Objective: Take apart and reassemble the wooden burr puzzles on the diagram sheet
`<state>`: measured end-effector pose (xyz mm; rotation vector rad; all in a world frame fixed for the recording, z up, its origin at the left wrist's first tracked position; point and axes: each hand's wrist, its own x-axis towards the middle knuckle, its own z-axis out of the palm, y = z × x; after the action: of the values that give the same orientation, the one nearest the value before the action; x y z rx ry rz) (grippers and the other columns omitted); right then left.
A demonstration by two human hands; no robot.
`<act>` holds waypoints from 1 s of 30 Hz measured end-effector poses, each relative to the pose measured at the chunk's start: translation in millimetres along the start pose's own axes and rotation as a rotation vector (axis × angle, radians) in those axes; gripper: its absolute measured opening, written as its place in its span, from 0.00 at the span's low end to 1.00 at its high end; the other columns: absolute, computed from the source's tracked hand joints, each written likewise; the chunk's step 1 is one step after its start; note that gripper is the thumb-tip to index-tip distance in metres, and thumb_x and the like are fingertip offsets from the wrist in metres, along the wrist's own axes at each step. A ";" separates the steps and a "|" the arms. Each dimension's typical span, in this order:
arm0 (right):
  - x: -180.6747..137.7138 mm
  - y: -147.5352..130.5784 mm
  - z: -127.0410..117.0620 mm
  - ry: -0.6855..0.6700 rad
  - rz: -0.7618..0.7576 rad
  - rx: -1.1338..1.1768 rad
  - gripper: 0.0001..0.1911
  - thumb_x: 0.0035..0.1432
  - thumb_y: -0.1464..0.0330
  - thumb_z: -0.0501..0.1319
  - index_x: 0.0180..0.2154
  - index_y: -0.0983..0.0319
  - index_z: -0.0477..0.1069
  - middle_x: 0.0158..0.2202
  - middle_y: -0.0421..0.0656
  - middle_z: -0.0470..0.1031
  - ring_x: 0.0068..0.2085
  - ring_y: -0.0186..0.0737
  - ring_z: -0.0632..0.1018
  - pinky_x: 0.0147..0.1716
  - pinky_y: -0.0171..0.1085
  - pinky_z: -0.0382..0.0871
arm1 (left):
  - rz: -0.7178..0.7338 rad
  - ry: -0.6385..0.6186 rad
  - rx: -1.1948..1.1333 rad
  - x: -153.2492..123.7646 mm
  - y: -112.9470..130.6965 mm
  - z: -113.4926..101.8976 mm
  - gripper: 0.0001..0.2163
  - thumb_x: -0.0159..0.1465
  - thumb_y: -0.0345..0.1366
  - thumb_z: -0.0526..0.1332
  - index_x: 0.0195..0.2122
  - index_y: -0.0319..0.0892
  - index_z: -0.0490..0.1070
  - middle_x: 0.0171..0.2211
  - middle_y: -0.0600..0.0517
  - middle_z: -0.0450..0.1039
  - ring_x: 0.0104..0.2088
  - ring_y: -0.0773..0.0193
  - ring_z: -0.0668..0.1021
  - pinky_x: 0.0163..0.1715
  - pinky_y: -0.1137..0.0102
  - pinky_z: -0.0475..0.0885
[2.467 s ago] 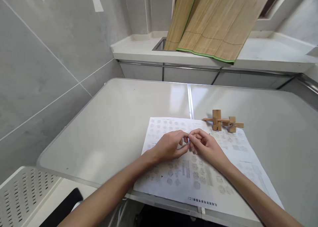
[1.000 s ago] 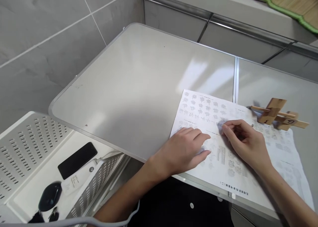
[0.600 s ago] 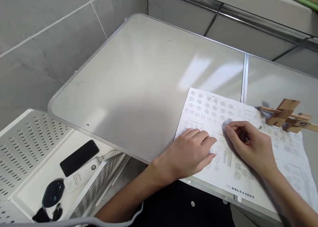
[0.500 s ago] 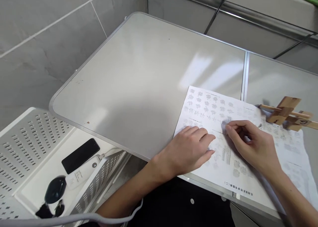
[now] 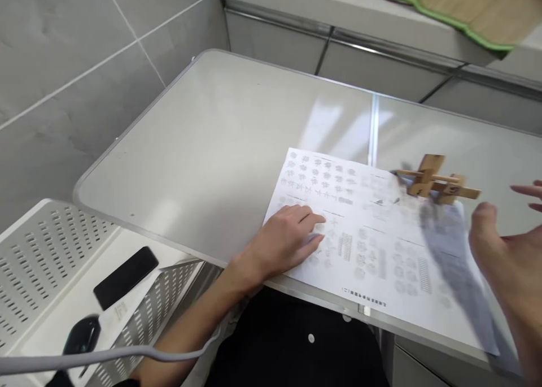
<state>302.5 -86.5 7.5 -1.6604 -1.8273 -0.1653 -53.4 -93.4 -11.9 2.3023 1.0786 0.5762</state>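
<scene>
Head view: wooden assembly (image 5: 428, 175) sits at the printed sheet's (image 5: 359, 223) far-right corner. Likely light, stiff; take the block sides, spare the thin rod (image 5: 446, 178). Your right hand (image 5: 519, 257) spreads wide right of the sheet, nothing visible in it. Your left hand (image 5: 290, 237) covers its left side, thumb parted; can't tell if gripping. Basket (image 5: 42, 268) with phone (image 5: 126, 277) left of sheet, cable (image 5: 127, 351) across.
</scene>
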 end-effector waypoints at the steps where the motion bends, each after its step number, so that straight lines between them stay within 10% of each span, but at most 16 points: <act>1: 1.6 8.2 -1.2 0.140 0.016 -0.066 0.26 0.66 0.62 0.61 0.65 0.52 0.67 0.66 0.52 0.65 0.67 0.80 0.64 0.56 0.71 0.68 | -0.003 -0.017 0.003 3.2 0.0 -3.3 0.11 0.73 0.35 0.60 0.54 0.40 0.73 0.47 0.45 0.78 0.45 0.55 0.80 0.48 0.60 0.75; 14: -4.7 66.9 23.3 0.024 0.317 0.088 0.23 0.67 0.56 0.61 0.59 0.57 0.70 0.61 0.57 0.69 0.58 0.61 0.75 0.55 0.58 0.72 | 0.031 -0.052 -0.024 116.4 -27.6 -33.5 0.12 0.71 0.36 0.57 0.46 0.43 0.81 0.38 0.50 0.83 0.35 0.62 0.80 0.36 0.67 0.70; 30: 29.3 92.9 52.3 -0.044 0.510 0.289 0.24 0.63 0.47 0.64 0.44 0.62 0.77 0.31 0.42 0.79 0.29 0.39 0.75 0.30 0.36 0.67 | -0.147 0.055 -0.340 124.1 -48.8 -26.7 0.14 0.70 0.45 0.60 0.42 0.42 0.81 0.28 0.54 0.78 0.26 0.69 0.73 0.30 0.74 0.68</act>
<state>369.3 -18.0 -47.7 -1.8601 -1.3243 0.3413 -23.1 38.9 -2.7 1.9086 1.0718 0.7081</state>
